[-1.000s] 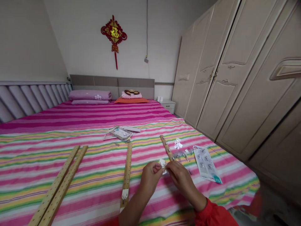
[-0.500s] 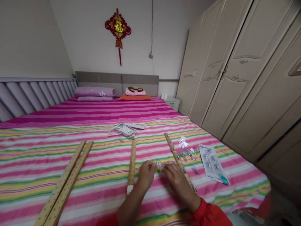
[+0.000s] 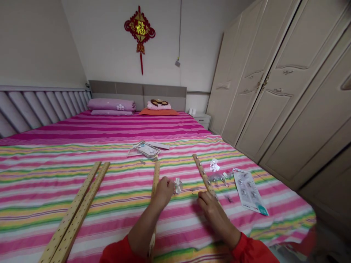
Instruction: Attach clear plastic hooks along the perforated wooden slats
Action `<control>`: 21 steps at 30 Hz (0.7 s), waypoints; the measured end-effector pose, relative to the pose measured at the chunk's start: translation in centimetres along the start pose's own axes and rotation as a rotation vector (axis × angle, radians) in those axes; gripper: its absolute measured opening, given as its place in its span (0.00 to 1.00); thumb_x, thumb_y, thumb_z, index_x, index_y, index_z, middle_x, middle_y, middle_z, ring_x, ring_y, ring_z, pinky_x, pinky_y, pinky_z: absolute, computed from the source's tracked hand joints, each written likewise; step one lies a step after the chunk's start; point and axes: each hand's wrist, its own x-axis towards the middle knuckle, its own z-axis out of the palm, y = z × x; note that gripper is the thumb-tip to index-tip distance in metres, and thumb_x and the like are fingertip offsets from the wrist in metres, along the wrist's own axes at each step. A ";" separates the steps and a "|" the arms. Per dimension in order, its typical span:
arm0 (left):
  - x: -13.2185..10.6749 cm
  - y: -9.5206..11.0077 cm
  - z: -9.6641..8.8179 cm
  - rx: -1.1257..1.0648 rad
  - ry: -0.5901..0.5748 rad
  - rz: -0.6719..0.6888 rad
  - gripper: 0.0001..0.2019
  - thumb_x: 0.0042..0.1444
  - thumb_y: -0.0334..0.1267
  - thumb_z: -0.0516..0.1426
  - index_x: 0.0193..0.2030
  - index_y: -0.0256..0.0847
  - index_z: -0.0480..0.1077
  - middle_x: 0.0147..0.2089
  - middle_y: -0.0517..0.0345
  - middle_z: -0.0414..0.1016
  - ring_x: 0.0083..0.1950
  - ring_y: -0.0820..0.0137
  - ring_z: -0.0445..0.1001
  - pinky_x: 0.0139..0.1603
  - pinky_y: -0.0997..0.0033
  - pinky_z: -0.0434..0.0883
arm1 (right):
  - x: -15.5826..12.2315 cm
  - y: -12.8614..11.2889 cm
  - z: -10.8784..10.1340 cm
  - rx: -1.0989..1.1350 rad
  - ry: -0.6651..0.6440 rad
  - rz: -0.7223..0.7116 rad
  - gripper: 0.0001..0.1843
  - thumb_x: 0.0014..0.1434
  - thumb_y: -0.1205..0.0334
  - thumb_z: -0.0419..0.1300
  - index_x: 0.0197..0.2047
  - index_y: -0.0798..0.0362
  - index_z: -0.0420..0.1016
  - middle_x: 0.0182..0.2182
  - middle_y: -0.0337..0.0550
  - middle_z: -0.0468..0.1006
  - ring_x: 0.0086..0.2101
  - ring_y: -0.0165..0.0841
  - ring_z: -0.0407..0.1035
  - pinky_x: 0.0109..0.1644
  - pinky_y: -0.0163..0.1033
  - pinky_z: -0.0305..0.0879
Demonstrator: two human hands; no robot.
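Observation:
My left hand (image 3: 162, 191) is closed in a pinch on a small clear plastic wrapper (image 3: 178, 185), just above the striped bedspread. It hovers over the middle wooden strip (image 3: 156, 172). My right hand (image 3: 210, 204) lies low on the bedspread beside the right wooden strip (image 3: 201, 172), which has metal studs along it. Its fingers are curled, and I cannot make out anything in them. Small metal parts and clear bags (image 3: 216, 178) lie just right of that strip.
Two long perforated wooden strips (image 3: 79, 208) lie side by side at the left. A printed sheet (image 3: 249, 190) lies at the right, an opened plastic package (image 3: 146, 149) farther up the bed. A beige wardrobe (image 3: 274, 84) lines the right side.
My hands were together at the small wrapper; now they are apart. The left hand has carried the wrapper left and up, and the right hand has dropped to the bedspread by the studded strip.

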 end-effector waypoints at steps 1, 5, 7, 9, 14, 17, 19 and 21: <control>0.2 0.0 0.0 -0.031 -0.019 -0.011 0.09 0.50 0.42 0.53 0.23 0.43 0.59 0.23 0.62 0.69 0.27 0.70 0.71 0.29 0.72 0.64 | -0.1 0.1 0.1 0.009 0.020 0.028 0.13 0.58 0.79 0.51 0.30 0.51 0.66 0.33 0.42 0.71 0.34 0.35 0.65 0.37 0.40 0.64; -0.3 -0.2 0.9 -0.146 -0.092 -0.024 0.11 0.49 0.47 0.53 0.25 0.42 0.60 0.24 0.61 0.72 0.29 0.68 0.75 0.32 0.69 0.69 | 0.7 -0.2 0.2 0.130 0.158 0.191 0.12 0.58 0.77 0.49 0.33 0.52 0.67 0.34 0.44 0.71 0.36 0.37 0.65 0.40 0.42 0.64; -1.0 -0.3 1.5 -0.187 -0.108 -0.021 0.13 0.48 0.50 0.53 0.25 0.42 0.60 0.24 0.60 0.73 0.30 0.67 0.76 0.33 0.67 0.71 | 1.5 -0.5 0.1 0.249 0.240 0.267 0.08 0.60 0.72 0.50 0.36 0.52 0.68 0.34 0.45 0.71 0.37 0.37 0.66 0.41 0.42 0.64; -1.6 -0.4 1.9 -0.211 -0.111 -0.021 0.14 0.47 0.52 0.54 0.25 0.42 0.60 0.25 0.60 0.73 0.30 0.67 0.76 0.35 0.66 0.71 | 2.3 -0.8 -0.1 0.342 0.301 0.320 0.06 0.61 0.66 0.52 0.37 0.52 0.69 0.33 0.44 0.72 0.36 0.36 0.67 0.39 0.40 0.65; -2.6 0.1 2.1 -0.221 -0.133 -0.023 0.14 0.46 0.51 0.55 0.25 0.42 0.61 0.23 0.62 0.72 0.28 0.69 0.74 0.34 0.66 0.71 | 3.3 -1.5 0.1 0.385 0.339 0.309 0.06 0.59 0.62 0.55 0.34 0.53 0.73 0.30 0.44 0.73 0.32 0.35 0.68 0.34 0.38 0.65; -2.9 0.5 1.9 -0.206 -0.145 -0.028 0.13 0.47 0.50 0.55 0.25 0.42 0.61 0.24 0.61 0.73 0.29 0.68 0.74 0.34 0.67 0.71 | 3.4 -1.9 0.3 0.349 0.344 0.321 0.06 0.57 0.63 0.56 0.32 0.53 0.74 0.28 0.44 0.74 0.29 0.34 0.67 0.30 0.37 0.64; -3.1 0.8 1.8 -0.187 -0.151 -0.038 0.13 0.47 0.49 0.55 0.24 0.42 0.62 0.23 0.61 0.73 0.29 0.67 0.74 0.34 0.67 0.70 | 3.4 -2.1 0.3 0.343 0.334 0.349 0.07 0.56 0.63 0.56 0.29 0.53 0.74 0.26 0.43 0.73 0.27 0.33 0.67 0.29 0.37 0.63; -3.3 1.1 1.7 -0.167 -0.157 -0.046 0.13 0.47 0.49 0.56 0.23 0.42 0.62 0.21 0.62 0.71 0.28 0.67 0.74 0.33 0.67 0.69 | 3.4 -2.3 0.2 0.367 0.324 0.365 0.08 0.56 0.63 0.56 0.27 0.53 0.74 0.25 0.43 0.73 0.26 0.33 0.67 0.28 0.36 0.62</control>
